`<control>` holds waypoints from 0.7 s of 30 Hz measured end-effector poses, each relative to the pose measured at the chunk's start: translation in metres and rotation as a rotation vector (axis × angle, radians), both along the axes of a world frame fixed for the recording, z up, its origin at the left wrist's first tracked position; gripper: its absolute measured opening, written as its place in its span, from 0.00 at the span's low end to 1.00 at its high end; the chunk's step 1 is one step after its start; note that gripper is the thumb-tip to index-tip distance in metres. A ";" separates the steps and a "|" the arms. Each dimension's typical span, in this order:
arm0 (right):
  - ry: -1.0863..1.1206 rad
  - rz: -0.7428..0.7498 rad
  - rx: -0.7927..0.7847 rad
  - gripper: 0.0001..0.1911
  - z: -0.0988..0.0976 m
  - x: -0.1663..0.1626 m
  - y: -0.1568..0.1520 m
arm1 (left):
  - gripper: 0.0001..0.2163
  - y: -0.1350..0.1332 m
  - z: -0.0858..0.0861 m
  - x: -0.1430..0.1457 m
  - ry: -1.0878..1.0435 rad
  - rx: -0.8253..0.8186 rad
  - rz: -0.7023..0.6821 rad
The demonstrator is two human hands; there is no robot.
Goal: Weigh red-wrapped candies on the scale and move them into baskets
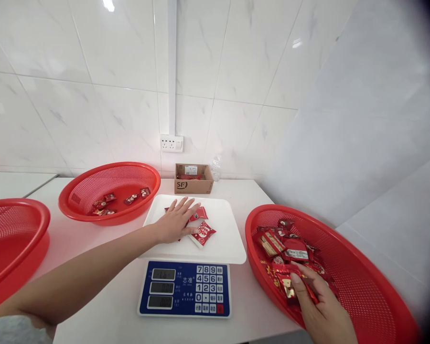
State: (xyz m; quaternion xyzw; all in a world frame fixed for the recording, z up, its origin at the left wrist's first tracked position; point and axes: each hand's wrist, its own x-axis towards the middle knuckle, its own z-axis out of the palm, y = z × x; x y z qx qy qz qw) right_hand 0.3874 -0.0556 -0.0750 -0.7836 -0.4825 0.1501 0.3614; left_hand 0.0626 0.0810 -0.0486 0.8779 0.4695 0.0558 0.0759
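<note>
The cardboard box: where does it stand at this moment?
In the head view, the cardboard box stands at the back of the table, slightly left of centre, beyond the white tray and left hand.

Looks like a small packing room or maybe the back of a snack shop, can't tell which. There's a digital scale point(184, 289) with a number keypad on a plain white table point(107, 298), and red mesh baskets point(365, 272) around it, some with little wrapped packets point(295, 249) inside. Add the SF-branded cardboard box point(193, 187) against a shiny tiled wall point(122, 43) and it's definitely more workplace than home kitchen.
</note>
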 end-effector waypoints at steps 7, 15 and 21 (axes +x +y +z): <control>0.030 -0.014 -0.061 0.32 0.000 -0.001 -0.001 | 0.35 -0.017 -0.001 0.010 0.031 -0.086 -0.059; 0.021 -0.018 -0.061 0.32 -0.001 0.001 -0.001 | 0.28 -0.019 0.013 0.009 -0.016 -0.202 0.018; -0.008 -0.009 -0.038 0.30 -0.004 0.002 0.000 | 0.31 -0.019 0.015 -0.002 -0.078 -0.298 0.173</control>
